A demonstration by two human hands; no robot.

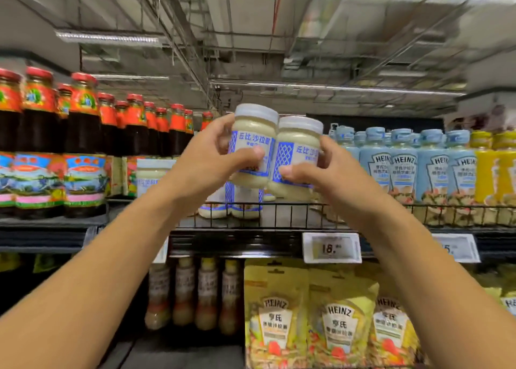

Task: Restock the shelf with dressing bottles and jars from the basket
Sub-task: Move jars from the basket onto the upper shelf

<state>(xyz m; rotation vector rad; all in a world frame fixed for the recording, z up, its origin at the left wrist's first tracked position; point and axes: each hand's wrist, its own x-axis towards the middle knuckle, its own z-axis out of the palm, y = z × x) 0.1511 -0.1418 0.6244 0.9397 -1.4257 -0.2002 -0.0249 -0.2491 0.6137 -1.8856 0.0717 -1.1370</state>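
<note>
Head view: my left grip (212,157) clamps the left jar (251,128), my right grip (333,171) the right jar (300,142), at shelf (237,241) height for stocking.

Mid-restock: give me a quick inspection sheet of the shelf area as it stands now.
Surface: wire-fronted shelf, some bare space behind the rail.
Job's things: left jar and right jar, white lids, side by side above the rail; same-label containers already shelved; basket not in view.
Clutter: nothing seen.
Grippers: left hand grips the left jar, right hand grips the right jar, fingers curled round them.
Cables: nothing seen.
Surroundings: blue Heinz bottles to the right, red-capped dark bottles to the left, price tag and yellow pouches below.
</note>
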